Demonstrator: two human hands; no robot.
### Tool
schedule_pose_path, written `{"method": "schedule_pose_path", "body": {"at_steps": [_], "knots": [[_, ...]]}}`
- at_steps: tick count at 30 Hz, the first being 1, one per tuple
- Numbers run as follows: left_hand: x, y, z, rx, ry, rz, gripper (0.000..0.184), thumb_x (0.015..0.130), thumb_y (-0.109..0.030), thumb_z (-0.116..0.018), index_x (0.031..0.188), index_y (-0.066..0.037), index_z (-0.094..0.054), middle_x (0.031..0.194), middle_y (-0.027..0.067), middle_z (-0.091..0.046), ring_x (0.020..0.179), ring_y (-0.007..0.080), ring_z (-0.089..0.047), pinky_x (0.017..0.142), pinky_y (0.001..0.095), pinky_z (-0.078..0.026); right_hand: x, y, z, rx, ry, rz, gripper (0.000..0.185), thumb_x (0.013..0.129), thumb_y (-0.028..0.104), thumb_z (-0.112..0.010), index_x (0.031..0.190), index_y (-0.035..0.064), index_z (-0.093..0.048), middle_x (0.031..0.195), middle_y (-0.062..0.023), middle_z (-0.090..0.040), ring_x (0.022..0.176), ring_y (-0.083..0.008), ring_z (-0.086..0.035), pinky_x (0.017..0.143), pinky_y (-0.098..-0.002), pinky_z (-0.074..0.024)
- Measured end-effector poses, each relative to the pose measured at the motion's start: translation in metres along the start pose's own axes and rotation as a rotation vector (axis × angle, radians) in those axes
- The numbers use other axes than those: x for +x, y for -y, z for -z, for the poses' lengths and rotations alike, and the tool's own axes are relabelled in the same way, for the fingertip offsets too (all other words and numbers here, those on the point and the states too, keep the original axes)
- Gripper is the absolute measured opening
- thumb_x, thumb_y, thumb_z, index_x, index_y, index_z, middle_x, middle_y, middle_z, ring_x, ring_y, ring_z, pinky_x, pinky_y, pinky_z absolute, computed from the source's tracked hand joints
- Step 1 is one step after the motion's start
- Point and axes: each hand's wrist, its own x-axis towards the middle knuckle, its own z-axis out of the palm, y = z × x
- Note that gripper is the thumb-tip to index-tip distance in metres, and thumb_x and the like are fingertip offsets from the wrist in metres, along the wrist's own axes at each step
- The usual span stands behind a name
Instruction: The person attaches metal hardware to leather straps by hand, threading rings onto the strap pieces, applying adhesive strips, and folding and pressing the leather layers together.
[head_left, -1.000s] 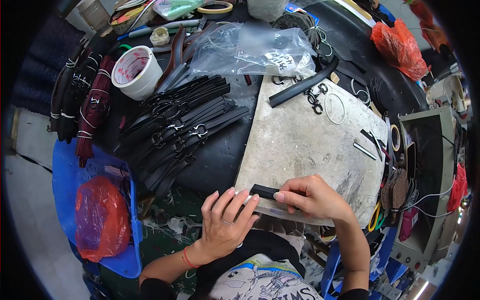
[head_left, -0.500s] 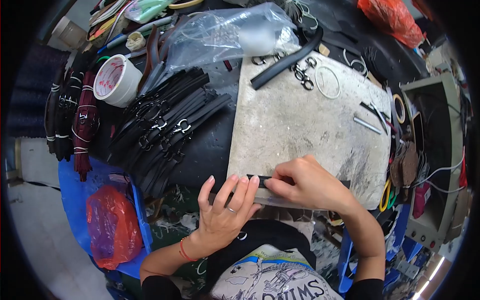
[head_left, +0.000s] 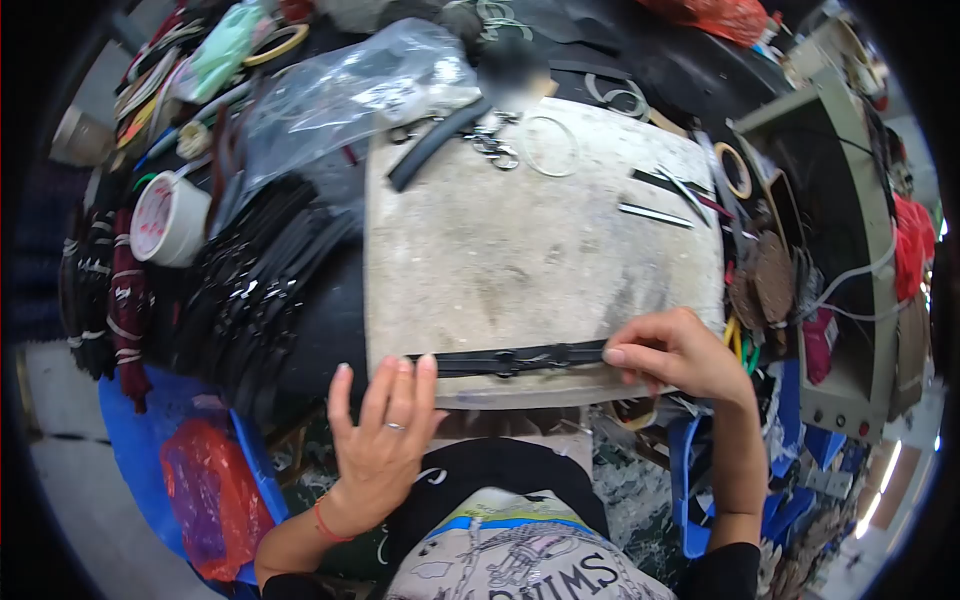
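A narrow black strap [head_left: 465, 363] with metal fittings [head_left: 507, 363] near its middle lies along the near edge of the pale work board [head_left: 540, 260]. At its left end, my left hand [head_left: 380, 440] rests with fingers stretched out, the fingertips on the strap. Thumb and fingers of my right hand [head_left: 685, 352] are pinched together at the strap's right end. What lies under that hand is partly hidden.
Left of the board lies a pile of black straps [head_left: 270, 270] with metal hardware. A thick black tube [head_left: 435, 145], metal clasps [head_left: 492, 145] and a pale ring [head_left: 550, 146] lie at the board's far side. A silver rod [head_left: 655, 215] lies at the right.
My right hand has moved right, away from my left hand, to the strap's far end. The strap's middle and its metal fittings now show. The view has turned slightly.
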Motion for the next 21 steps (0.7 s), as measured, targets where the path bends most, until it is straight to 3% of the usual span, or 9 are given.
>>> {"method": "schedule_pose_path", "body": {"at_steps": [5, 11, 15, 17, 19, 21], "knots": [[0.003, -0.008, -0.001, -0.01, 0.025, 0.016, 0.061, 0.076, -0.031, -0.074, 0.132, -0.016, -0.056, 0.123, 0.0151, -0.043, 0.124, 0.0308, -0.041, 0.108, 0.0572, -0.026, -0.001, -0.031, -0.005, 0.271, -0.1, 0.0, 0.018, 0.089, 0.016, -0.067, 0.084, -0.0007, -0.064, 0.065, -0.0024, -0.063, 0.05, -0.0058, -0.056, 0.046, -0.02, -0.044], [0.003, -0.012, 0.0, -0.009, 0.049, 0.037, 0.061, 0.076, -0.03, -0.075, 0.133, -0.018, -0.056, 0.125, 0.0157, -0.04, 0.126, 0.032, -0.039, 0.109, 0.0573, -0.025, 0.004, -0.045, -0.01, 0.225, -0.136, 0.091, 0.02, 0.088, 0.017, -0.069, 0.08, -0.0011, -0.063, 0.065, -0.0035, -0.064, 0.051, -0.0066, -0.058, 0.046, -0.0208, -0.045], [0.013, -0.012, 0.012, -0.087, 0.068, 0.019, 0.059, 0.076, -0.034, -0.075, 0.128, -0.015, -0.058, 0.129, 0.0168, -0.042, 0.129, 0.0328, -0.037, 0.107, 0.0565, -0.027, 0.003, -0.041, -0.013, 0.178, -0.159, 0.076, 0.017, 0.088, 0.014, -0.068, 0.082, -0.0003, -0.063, 0.066, -0.0014, -0.063, 0.053, -0.0042, -0.056, 0.047, -0.0188, -0.0439], [0.03, -0.022, 0.016, -0.214, 0.007, -0.002, 0.059, 0.075, -0.035, -0.076, 0.126, -0.009, -0.058, 0.133, 0.0176, -0.042, 0.129, 0.0341, -0.037, 0.108, 0.0544, -0.028, 0.004, -0.044, -0.016, 0.156, -0.204, 0.118, 0.02, 0.087, 0.016, -0.069, 0.079, -0.0012, -0.063, 0.063, -0.0051, -0.064, 0.052, -0.0088, -0.059, 0.047, -0.0239, -0.0464], [0.048, -0.042, 0.01, -0.41, 0.029, -0.171, 0.059, 0.075, -0.032, -0.076, 0.123, -0.004, -0.057, 0.137, 0.0177, -0.043, 0.127, 0.0386, -0.041, 0.105, 0.0496, -0.033, 0.003, -0.042, -0.018, 0.113, -0.236, 0.127, 0.02, 0.085, 0.016, -0.069, 0.078, -0.0017, -0.062, 0.063, -0.0085, -0.064, 0.053, -0.0144, -0.062, 0.049, -0.0275, -0.0481], [0.061, -0.065, -0.003, -0.419, 0.008, -0.32, 0.058, 0.076, -0.036, -0.073, 0.122, -0.003, -0.057, 0.134, 0.0155, -0.049, 0.125, 0.0329, -0.046, 0.105, 0.0481, -0.033, 0.005, -0.043, -0.023, -0.046, -0.345, 0.262, 0.02, 0.083, 0.016, -0.068, 0.078, -0.0024, -0.062, 0.063, -0.013, -0.064, 0.055, -0.0228, -0.064, 0.053, -0.0318, -0.0495]]}}
